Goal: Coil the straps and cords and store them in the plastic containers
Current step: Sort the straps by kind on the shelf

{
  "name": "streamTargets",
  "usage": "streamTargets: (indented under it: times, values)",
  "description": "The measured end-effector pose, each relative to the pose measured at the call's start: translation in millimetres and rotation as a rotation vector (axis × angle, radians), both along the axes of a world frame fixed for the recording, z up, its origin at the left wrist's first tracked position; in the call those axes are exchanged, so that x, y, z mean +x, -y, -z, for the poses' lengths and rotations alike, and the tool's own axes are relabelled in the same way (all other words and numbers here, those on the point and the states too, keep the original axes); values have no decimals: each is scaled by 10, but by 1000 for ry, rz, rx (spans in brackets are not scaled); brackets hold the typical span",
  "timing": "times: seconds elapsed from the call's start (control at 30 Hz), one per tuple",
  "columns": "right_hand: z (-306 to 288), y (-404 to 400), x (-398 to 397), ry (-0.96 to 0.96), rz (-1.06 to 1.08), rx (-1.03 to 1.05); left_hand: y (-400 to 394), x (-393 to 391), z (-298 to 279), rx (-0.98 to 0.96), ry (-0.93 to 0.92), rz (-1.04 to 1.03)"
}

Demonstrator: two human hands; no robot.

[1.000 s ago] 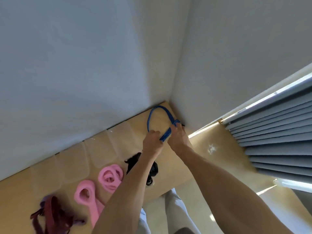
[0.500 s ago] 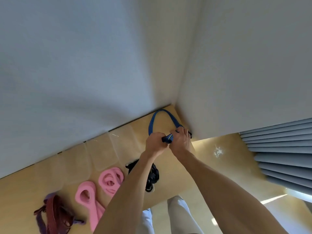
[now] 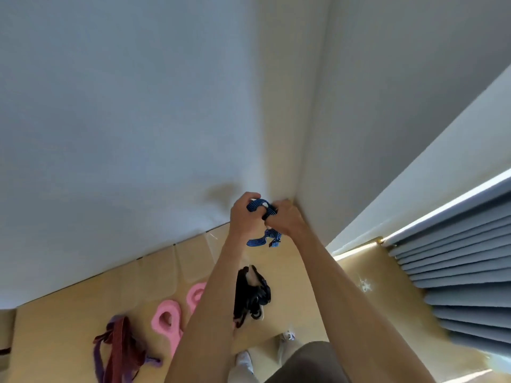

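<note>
Shoes: two pale shoes low in the centre of the frame, on the tan floor, half hidden behind the forearms
Maroon and purple straps: there's a loose tangle at the lower left, flat on the floor, not coiled
Pink straps: one pink loop just right of the tangle, and a second pink loop a little further up, its right side cut off by the left forearm
Black strap: a dark bundle in the gap between the two forearms, lying on the floor
Plastic containers: clear, shallow containers in a row along the base of the wall, left of centre; hard to make out how many, they're nearly see-through
Left hand: up at mid-frame, the left hand has its fingers curled round the blue strap
Right hand: right beside it, the right hand pinches the same strap, knuckles facing the camera
Blue strap: the blue striped strap is bunched in a small loop between both hands, held up in the air in front of the room corner, and a loose tail curls out just below the hands
Wall: pale wall filling the upper left, meeting a second wall at the corner behind the hands
Blinds: grey pleated blinds down the right edge, with a bright strip of light along their top
</note>
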State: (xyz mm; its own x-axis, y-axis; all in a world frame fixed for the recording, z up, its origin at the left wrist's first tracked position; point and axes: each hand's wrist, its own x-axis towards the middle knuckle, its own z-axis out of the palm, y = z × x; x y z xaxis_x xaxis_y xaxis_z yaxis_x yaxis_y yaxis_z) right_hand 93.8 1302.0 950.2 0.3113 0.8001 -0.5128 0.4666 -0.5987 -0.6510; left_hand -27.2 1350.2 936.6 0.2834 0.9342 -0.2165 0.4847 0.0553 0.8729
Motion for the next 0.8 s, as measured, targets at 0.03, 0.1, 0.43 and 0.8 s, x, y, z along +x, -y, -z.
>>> streamTargets:
  times: [0.03, 0.1, 0.43, 0.8]
  values:
    - [-137, 23, -68, -17, -2, 25, 8, -79, -118, 6, 23, -22]
    - [-394, 85, -208, -52, 8, 82, 46, -250, -329, 39, 72, -47]
    - [-1116, 434, -1187, -70, -93, 321, 476, -1492, -752, 32, 271, -93]
    - [-1159, 1026, -2319, -146, 74, 476, 1246, -2753, -616, -216, 411, -142]
